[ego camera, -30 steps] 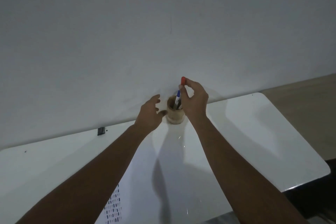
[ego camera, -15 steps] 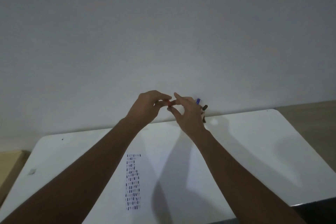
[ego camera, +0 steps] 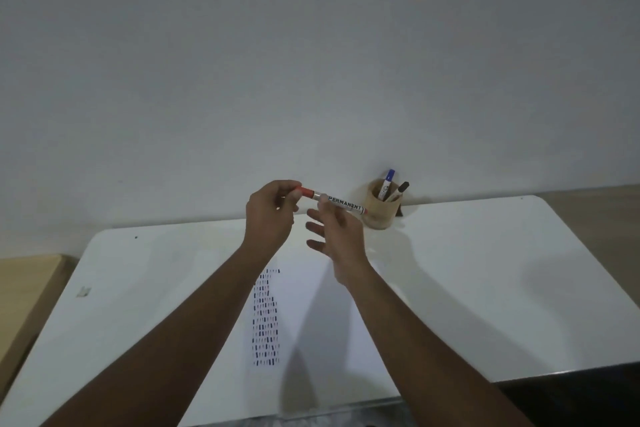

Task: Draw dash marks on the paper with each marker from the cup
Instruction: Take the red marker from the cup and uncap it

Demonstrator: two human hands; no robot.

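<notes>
A red-capped marker [ego camera: 341, 203] marked PERMANENT lies level in the air between my hands. My left hand [ego camera: 272, 215] pinches its red cap end. My right hand [ego camera: 334, 230] holds the barrel with thumb and forefinger, its other fingers spread. Behind them, a round wooden cup [ego camera: 381, 210] stands near the table's far edge with a blue-capped marker [ego camera: 388, 183] and a black-capped marker [ego camera: 400, 190] in it. The white paper [ego camera: 311, 315] lies under my forearms and carries several columns of dark dash marks [ego camera: 266, 319].
The white table [ego camera: 485, 288] meets a plain wall at the back. A wooden surface [ego camera: 27, 288] adjoins the table on the left. A small scrap [ego camera: 83, 291] lies near the table's left edge. The table's near right edge drops to dark floor.
The red marker came out of the cup in my right hand. Both hands then met on it and moved left of the cup. The camera view dropped and shifted, showing more paper.
</notes>
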